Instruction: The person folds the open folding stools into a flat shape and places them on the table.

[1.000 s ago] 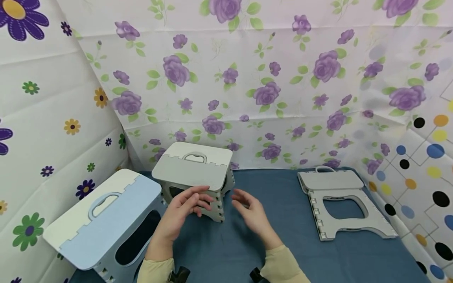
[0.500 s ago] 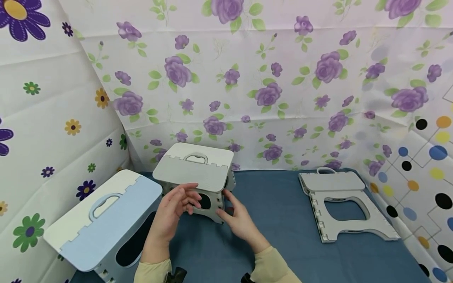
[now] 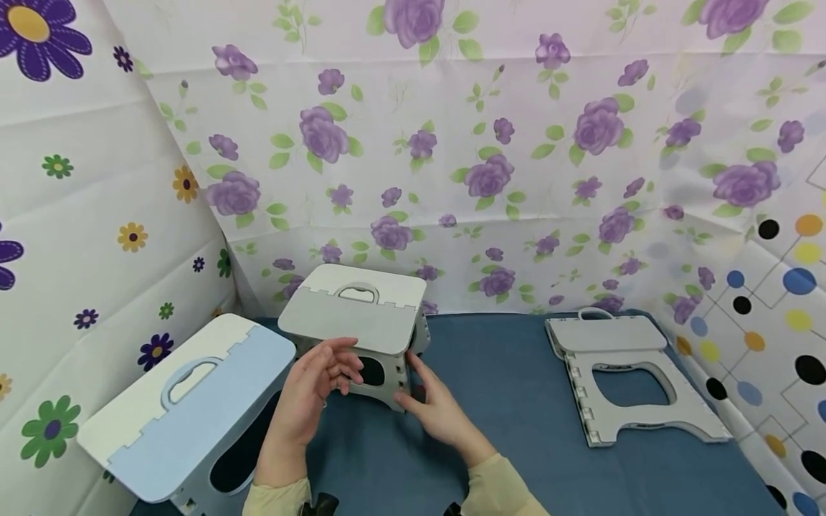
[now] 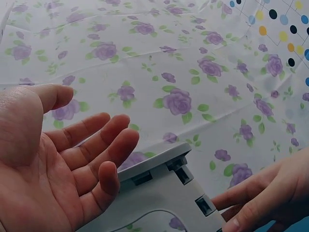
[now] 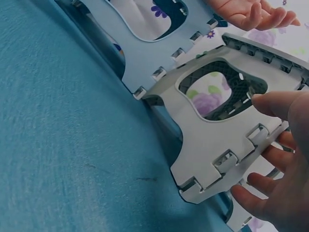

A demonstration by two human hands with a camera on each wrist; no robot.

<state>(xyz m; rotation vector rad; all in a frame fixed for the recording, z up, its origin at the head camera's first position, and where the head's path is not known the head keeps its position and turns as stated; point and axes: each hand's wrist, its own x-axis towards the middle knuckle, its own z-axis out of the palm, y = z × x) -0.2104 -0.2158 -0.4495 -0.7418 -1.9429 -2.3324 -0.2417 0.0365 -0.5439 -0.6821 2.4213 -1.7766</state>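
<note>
A small grey-and-white folding stool (image 3: pixel 361 319) stands unfolded at the back left, its carrying handle lying on top. At its right front corner is my right hand (image 3: pixel 445 408), with thumb and fingertips right at the leg's hinged edge. The fingers (image 5: pixel 273 157) are spread and lightly bent beside that edge in the right wrist view. My left hand (image 3: pixel 310 394) hovers before the stool's front with nothing in it. In the left wrist view, its palm (image 4: pixel 38 193) faces up with relaxed, slightly bent fingers.
A larger blue-and-white folding stool (image 3: pixel 193 401) stands unfolded at the left. Toward the right, a grey folding stool (image 3: pixel 645 387) lies folded flat. All rest on a blue cloth surface (image 3: pixel 516 365), with flowered curtains (image 3: pixel 439 186) behind and a dotted one (image 3: pixel 774 344) at right.
My right hand has moved left and in to the small stool's right front corner. My left hand has shifted slightly left. The stools have stayed where they were.
</note>
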